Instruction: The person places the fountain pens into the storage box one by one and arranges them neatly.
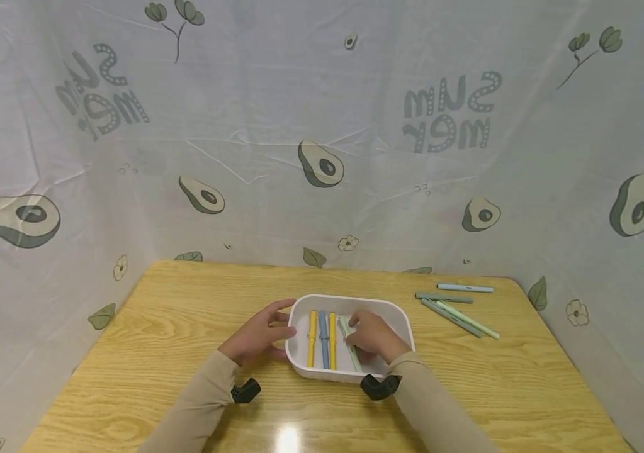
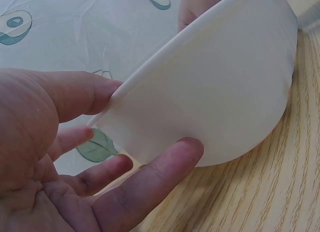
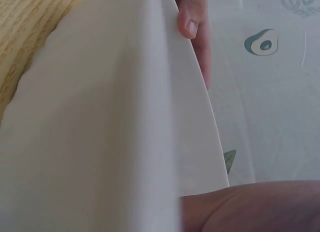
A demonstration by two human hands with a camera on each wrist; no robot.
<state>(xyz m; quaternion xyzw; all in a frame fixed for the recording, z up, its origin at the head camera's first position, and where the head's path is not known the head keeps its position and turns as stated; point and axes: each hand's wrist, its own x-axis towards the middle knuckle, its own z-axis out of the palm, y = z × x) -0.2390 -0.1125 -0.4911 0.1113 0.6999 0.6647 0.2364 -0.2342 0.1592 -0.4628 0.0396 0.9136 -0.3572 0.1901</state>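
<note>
Your L hand (image 1: 256, 335) pinches white rounded plastic tray (image 1: 327, 375) @ L edge; R hand (image 1: 375, 336) @ slim pale-green pen (image 1: 354, 358) inside, can't tell grip.

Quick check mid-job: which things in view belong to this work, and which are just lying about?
In the job:
white tray, touched by the left hand
pale green pen, at the right hand
two yellow pens and a blue pen, in the tray

Lying about, though perhaps related:
light blue pen, two dark green pens and a light green pen, loose on the table
</note>
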